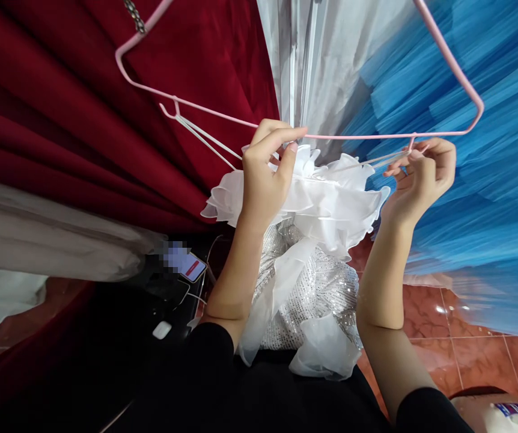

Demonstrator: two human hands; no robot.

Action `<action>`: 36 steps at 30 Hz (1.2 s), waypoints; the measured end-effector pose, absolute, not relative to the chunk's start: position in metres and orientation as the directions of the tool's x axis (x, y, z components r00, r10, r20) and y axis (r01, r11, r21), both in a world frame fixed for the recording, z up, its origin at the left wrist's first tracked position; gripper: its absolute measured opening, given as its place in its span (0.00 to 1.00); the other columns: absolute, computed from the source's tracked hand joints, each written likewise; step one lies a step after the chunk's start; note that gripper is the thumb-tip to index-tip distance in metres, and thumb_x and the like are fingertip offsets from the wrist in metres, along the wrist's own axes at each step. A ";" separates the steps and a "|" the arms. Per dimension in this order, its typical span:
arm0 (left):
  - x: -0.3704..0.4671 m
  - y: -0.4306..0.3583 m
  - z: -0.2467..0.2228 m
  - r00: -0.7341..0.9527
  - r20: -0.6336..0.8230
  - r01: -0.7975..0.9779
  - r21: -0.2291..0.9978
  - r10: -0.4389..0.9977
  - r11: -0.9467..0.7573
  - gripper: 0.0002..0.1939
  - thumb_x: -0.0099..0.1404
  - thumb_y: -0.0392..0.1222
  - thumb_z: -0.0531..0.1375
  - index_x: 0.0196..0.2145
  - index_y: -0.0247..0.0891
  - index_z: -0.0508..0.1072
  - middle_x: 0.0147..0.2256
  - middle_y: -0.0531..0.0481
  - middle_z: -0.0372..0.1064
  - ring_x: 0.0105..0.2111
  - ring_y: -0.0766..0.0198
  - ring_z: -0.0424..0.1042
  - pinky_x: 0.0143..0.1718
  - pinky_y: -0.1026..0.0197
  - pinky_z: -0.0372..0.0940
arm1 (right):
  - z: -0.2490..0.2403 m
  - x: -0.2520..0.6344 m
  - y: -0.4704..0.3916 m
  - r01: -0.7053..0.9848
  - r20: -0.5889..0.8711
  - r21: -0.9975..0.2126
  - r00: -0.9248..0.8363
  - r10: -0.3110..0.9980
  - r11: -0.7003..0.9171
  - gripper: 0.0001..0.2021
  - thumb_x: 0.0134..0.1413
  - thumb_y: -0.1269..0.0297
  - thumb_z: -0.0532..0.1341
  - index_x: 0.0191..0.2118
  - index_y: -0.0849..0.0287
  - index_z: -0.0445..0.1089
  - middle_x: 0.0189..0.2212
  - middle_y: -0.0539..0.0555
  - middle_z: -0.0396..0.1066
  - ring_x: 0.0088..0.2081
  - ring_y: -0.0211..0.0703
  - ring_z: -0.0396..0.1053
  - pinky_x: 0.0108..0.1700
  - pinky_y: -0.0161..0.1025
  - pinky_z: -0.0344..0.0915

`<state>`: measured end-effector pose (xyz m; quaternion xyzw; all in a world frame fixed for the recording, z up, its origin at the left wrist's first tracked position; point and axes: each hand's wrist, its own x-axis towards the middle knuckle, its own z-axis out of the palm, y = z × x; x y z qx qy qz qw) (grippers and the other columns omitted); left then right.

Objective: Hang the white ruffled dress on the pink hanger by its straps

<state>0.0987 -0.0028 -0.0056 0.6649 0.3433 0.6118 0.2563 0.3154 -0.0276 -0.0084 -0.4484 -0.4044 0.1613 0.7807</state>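
A pink hanger (353,137) spans the upper view, its lower bar running across in front of me. From its left hook hang thin white straps (209,137) of a white dress (313,282) with a ruffled top and silver sequined body. My left hand (270,159) is closed on the middle of the hanger's bar, thumb and fingers pinching near it. At the hanger's right hook, my right hand (423,168) pinches the other white strap (383,159) between thumb and fingers. The dress hangs below both hands, against my front.
Dark red fabric (187,54) hangs at the left, blue tulle (479,198) at the right. Between them stands a pale curtain (353,54). A phone (192,267) and a small white case (162,329) lie on a black surface at lower left. Red tiles (479,361) cover the floor.
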 end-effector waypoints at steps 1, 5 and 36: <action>0.098 -0.002 -0.007 0.015 0.638 0.150 0.760 0.770 -0.632 0.13 0.68 0.32 0.59 0.45 0.45 0.79 0.42 0.48 0.69 0.40 0.60 0.68 0.34 0.59 0.63 | -0.007 0.315 -0.029 0.112 0.494 -0.807 0.666 0.559 0.580 0.04 0.49 0.70 0.58 0.31 0.53 0.65 0.27 0.47 0.62 0.21 0.29 0.60 0.21 0.33 0.57; 0.101 -0.001 -0.009 0.010 0.632 0.182 0.761 0.775 -0.623 0.13 0.67 0.37 0.59 0.46 0.50 0.78 0.43 0.48 0.69 0.40 0.60 0.68 0.33 0.58 0.64 | 0.005 0.303 -0.039 0.219 0.579 -0.663 0.756 0.306 0.715 0.06 0.51 0.74 0.54 0.31 0.56 0.64 0.28 0.46 0.58 0.21 0.27 0.56 0.22 0.31 0.53; 0.030 0.005 -0.055 -0.506 0.405 -0.016 0.878 0.762 -0.478 0.09 0.65 0.45 0.64 0.38 0.39 0.70 0.37 0.49 0.69 0.39 0.60 0.69 0.42 0.55 0.64 | -0.029 0.234 0.002 0.445 0.630 -0.725 0.119 0.767 0.526 0.13 0.63 0.58 0.54 0.50 0.45 0.70 0.48 0.53 0.65 0.50 0.44 0.68 0.44 0.43 0.74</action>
